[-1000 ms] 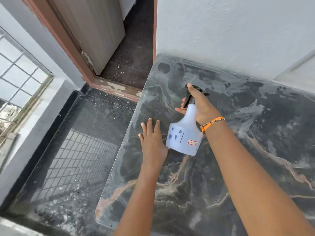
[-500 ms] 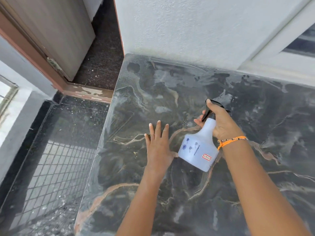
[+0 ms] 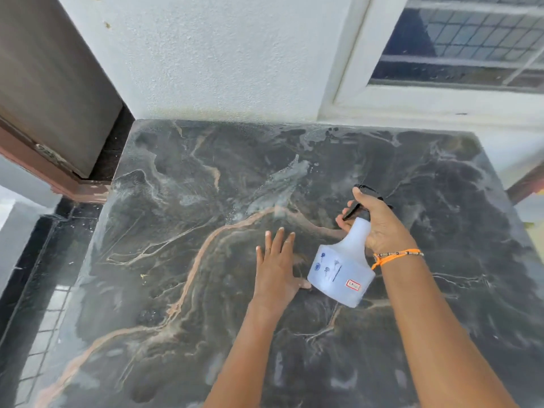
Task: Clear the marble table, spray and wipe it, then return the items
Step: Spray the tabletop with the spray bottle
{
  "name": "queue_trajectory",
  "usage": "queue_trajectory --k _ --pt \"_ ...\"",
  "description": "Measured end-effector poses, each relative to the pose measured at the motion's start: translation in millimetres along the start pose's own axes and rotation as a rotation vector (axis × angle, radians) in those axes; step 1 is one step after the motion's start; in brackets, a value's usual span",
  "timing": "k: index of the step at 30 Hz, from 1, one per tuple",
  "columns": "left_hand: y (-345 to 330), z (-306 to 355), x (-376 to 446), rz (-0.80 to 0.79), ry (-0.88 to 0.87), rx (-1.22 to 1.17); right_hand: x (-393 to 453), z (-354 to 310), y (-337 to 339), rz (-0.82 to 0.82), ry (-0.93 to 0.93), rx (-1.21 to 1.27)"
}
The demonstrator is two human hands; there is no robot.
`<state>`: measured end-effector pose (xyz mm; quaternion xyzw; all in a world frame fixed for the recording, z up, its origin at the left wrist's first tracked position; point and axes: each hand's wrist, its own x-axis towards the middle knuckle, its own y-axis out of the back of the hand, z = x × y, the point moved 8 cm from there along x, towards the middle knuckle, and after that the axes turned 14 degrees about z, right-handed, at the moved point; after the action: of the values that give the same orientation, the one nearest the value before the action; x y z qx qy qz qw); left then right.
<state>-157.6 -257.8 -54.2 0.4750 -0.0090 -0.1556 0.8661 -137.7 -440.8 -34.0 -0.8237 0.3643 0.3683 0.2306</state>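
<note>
Marble counter [image 3: 206,290] fills most of the frame, dark with pale and tan veins, its far edge against a white wall [image 3: 220,54] at the top. A wet, misty patch [image 3: 279,184] lies on the stone just above centre. A spray bottle [image 3: 343,269] hangs tilted over the counter right of centre — a white, translucent body with small blue drawings and a red-edged label, its black spray head [image 3: 363,201] pointing toward the upper left. The right hand [image 3: 379,225] grips the bottle at the neck, its fingers [image 3: 343,220] clamped around the black trigger and thumb on top of the head. An orange wristband [image 3: 394,256] sits on that wrist. The left hand [image 3: 276,266] rests flat on the counter just left of the bottle, fingers straight and slightly apart, holding nothing; its thumb lies close beside the bottle's base — whether they touch I cannot tell. A window [image 3: 459,42] with a white frame is at the upper right, a door [image 3: 50,83] at the upper left, and dark floor [image 3: 35,290] runs down the left edge.
</note>
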Motion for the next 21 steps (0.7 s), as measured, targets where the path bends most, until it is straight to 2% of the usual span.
queue_trajectory --k 3,7,10,13,16,21 --pt "-27.6 47.1 1.2 -0.013 -0.025 -0.007 18.0 -22.8 38.0 0.027 -0.004 0.014" --pt "-63.4 98.1 3.8 -0.038 -0.042 0.013 36.6 -49.8 82.9 -0.073 -0.065 0.129" --pt "-85.0 110.9 4.3 -0.072 0.007 0.070 49.5 -67.9 120.2 -0.097 -0.062 0.170" --pt "-90.4 112.2 5.8 -0.038 0.050 0.093 66.0 -92.7 153.4 -0.098 -0.016 0.210" --pt "-89.9 112.2 7.4 -0.015 0.067 0.079 84.0 -115.1 178.5 -0.029 0.020 0.240" --pt "-91.4 113.3 12.4 0.015 0.109 0.084 108.6 -132.0 210.2 0.209 -0.041 0.370"
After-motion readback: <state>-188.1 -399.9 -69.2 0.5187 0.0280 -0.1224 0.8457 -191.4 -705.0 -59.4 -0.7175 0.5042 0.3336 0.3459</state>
